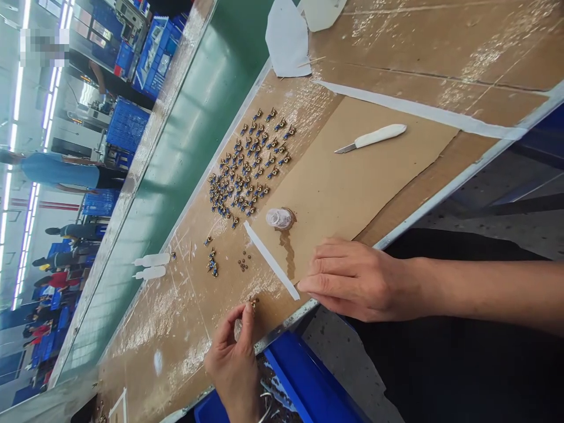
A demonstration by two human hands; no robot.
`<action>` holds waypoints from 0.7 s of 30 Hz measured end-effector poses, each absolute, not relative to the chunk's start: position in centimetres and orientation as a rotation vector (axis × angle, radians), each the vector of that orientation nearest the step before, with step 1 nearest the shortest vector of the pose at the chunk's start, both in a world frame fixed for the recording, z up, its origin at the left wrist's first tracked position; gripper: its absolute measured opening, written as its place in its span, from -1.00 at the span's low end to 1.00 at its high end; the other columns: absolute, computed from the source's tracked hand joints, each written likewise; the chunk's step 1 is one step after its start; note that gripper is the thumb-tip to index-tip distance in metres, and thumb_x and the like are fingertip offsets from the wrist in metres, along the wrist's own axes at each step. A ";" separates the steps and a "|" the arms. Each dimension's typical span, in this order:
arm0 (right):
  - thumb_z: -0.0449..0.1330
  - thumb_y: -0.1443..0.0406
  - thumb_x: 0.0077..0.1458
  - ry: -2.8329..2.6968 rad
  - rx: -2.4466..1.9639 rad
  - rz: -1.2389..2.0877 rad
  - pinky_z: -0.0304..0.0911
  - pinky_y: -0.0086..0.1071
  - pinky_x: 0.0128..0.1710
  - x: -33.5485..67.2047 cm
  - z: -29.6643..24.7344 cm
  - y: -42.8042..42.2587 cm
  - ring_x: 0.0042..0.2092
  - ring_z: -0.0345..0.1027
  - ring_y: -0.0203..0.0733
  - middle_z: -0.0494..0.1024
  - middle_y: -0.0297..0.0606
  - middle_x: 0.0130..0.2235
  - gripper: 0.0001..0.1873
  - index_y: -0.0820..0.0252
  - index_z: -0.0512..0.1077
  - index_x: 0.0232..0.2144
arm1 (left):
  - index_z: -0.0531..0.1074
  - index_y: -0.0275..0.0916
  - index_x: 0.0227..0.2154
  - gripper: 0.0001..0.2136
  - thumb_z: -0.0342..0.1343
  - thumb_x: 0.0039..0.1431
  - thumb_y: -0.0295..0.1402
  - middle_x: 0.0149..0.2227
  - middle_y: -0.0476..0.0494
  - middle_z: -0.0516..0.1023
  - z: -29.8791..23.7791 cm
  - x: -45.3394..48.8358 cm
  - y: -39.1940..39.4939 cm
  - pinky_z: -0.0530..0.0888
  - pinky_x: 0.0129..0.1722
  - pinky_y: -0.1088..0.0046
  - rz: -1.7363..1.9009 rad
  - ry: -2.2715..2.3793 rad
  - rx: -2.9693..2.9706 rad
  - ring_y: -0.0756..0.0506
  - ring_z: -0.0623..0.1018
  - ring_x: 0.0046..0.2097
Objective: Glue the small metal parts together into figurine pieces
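At the brown table's near edge, the left hand pinches a tiny brass-coloured piece; by the flat white tape strip, the right hand bunches, any contents hidden from me.

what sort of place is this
Most likely a factory or assembly workshop: dozens of small matching blue-and-gold pieces lie on the worktable, a long green strip, perhaps a conveyor, runs alongside, and beyond it are other people and blue crates.
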State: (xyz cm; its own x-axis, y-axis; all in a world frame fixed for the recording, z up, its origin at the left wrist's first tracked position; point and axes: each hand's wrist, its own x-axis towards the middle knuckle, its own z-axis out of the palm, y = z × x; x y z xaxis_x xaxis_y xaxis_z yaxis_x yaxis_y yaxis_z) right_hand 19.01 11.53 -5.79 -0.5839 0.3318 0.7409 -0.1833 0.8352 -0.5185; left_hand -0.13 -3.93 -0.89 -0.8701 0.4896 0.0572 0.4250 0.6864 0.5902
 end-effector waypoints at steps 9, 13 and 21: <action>0.04 0.42 0.16 -2.076 -0.112 0.695 0.17 -0.36 -0.30 19.0 -5.6 11.6 -0.35 0.21 -0.28 0.46 -0.21 -0.41 -0.85 0.32 0.40 -0.27 | 0.55 -0.18 -0.41 -0.68 0.23 -0.15 -0.05 -0.43 0.02 0.59 -0.8 -0.2 -4.0 0.40 -0.26 0.47 0.833 2.828 0.778 -0.09 0.55 -0.30; 0.02 0.42 0.17 -2.080 -0.123 0.689 0.18 -0.36 -0.30 19.1 -5.7 11.6 -0.34 0.22 -0.28 0.45 -0.22 -0.41 -0.84 0.32 0.40 -0.27 | 0.55 -0.17 -0.41 -0.69 0.24 -0.16 -0.05 -0.43 0.03 0.58 -0.7 -0.2 -4.0 0.39 -0.25 0.49 0.828 2.819 0.786 -0.08 0.55 -0.30; 0.03 0.43 0.17 -2.073 -0.118 0.697 0.17 -0.36 -0.29 19.1 -5.7 11.5 -0.35 0.19 -0.28 0.44 -0.21 -0.43 -0.84 0.34 0.41 -0.27 | 0.55 -0.17 -0.42 -0.70 0.23 -0.15 -0.06 -0.44 0.02 0.57 -0.7 -0.2 -3.8 0.38 -0.27 0.49 0.782 2.831 0.792 -0.07 0.53 -0.31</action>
